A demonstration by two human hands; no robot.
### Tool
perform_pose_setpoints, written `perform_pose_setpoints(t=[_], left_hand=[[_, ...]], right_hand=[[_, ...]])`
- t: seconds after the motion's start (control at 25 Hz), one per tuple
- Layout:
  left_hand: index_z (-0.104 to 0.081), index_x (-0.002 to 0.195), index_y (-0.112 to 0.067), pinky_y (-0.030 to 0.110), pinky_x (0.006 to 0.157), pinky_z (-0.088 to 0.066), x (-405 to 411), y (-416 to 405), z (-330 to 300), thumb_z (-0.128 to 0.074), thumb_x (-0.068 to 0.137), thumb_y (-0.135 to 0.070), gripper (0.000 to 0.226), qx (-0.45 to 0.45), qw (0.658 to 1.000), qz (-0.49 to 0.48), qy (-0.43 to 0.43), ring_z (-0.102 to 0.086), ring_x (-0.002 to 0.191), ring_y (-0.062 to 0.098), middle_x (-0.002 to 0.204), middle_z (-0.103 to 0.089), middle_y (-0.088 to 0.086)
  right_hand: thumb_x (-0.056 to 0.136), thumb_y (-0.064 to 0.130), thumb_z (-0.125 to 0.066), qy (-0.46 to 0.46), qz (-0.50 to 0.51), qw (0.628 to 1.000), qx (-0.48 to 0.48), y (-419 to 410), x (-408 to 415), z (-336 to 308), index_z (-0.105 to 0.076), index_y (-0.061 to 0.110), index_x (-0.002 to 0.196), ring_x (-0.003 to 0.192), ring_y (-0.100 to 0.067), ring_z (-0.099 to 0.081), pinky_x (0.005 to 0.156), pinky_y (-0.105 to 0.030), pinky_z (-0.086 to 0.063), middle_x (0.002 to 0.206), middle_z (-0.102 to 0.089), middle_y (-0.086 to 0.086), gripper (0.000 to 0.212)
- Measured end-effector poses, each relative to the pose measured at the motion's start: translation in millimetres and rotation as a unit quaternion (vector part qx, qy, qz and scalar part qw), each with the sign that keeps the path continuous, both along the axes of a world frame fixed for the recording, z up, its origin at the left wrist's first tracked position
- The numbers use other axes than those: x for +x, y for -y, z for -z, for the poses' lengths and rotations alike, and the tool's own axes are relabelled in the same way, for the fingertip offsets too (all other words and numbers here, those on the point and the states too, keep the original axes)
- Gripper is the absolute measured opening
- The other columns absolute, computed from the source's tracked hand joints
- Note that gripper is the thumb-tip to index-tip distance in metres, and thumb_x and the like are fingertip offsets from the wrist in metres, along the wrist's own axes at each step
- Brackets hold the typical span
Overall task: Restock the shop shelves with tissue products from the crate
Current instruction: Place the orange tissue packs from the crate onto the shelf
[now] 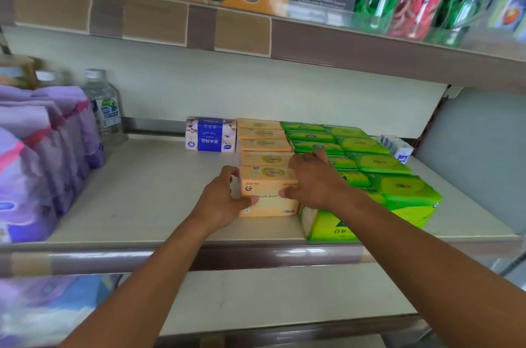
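Near the shelf's (pixel 142 205) front edge: left hand (pixel 225 199) and right hand (pixel 316 179) clasp the front orange tissue pack (pixel 269 191) from either side, fingers curled round its ends, likely squaring it to its row. Green packs (pixel 370 165) touch it at right. A blue pack (pixel 210 134) stands at the back edge.
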State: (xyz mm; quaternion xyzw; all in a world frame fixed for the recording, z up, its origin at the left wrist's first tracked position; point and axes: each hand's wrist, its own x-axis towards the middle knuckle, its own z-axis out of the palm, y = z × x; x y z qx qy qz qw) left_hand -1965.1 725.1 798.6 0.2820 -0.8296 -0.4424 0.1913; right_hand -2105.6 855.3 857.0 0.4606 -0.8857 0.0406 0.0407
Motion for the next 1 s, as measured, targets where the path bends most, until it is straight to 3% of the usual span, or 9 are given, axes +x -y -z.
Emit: perform_pose_setpoints(t=[0.32, 0.56, 0.8, 1.0], left_hand=[[-0.030, 0.120, -0.032, 0.030, 0.084, -0.052, -4.3, 4.8, 7.7, -0.071, 0.085, -0.029, 0.054, 0.028, 0.999, 0.021, -0.005, -0.056, 0.120, 0.022, 0.138, -0.051, 0.001], [-0.022, 0.139, -0.029, 0.026, 0.086, -0.045, 1.2, 0.4, 1.1, -0.076, 0.080, -0.034, 0.081, 0.053, 0.998, 0.036, -0.025, -0.049, 0.120, 0.017, 0.133, -0.045, -0.006], [-0.046, 0.132, -0.026, 0.015, 0.086, -0.040, 2.1, -40.1, -33.0, -0.071, 0.085, -0.031, 0.053, -0.068, 0.974, -0.040, -0.214, -0.050, 0.108, 0.000, 0.123, -0.052, -0.015], [-0.056, 0.115, -0.026, 0.019, 0.082, -0.050, -31.0, -140.5, -56.0, -0.069, 0.086, -0.019, 0.032, -0.037, 0.949, 0.098, -0.298, -0.062, 0.092, 0.002, 0.100, -0.063, -0.011]], right_hand=[[0.078, 0.052, -0.068, -0.013, 0.010, 1.000, 0.017, 0.7, 5.4, -5.2, -0.043, 0.013, 0.132, 0.130, -0.028, -0.026, 0.104, -0.043, -0.034, 0.131, -0.043, -0.008, 0.072], [0.076, 0.056, -0.069, 0.008, 0.000, 1.000, 0.003, -0.5, 13.5, -8.3, -0.039, 0.014, 0.136, 0.128, -0.026, -0.028, 0.105, -0.043, -0.035, 0.132, -0.042, -0.007, 0.080], [0.088, 0.044, -0.061, 0.031, -0.049, 0.980, -0.192, -52.3, 24.0, -23.2, -0.043, 0.018, 0.140, 0.130, -0.023, -0.036, 0.103, -0.031, -0.035, 0.137, -0.049, -0.004, 0.060], [0.090, 0.027, -0.063, 0.057, 0.016, 0.928, -0.369, -170.2, 28.2, -11.8, -0.057, 0.022, 0.120, 0.092, -0.001, -0.058, 0.070, -0.009, -0.041, 0.108, -0.063, 0.011, 0.031]])
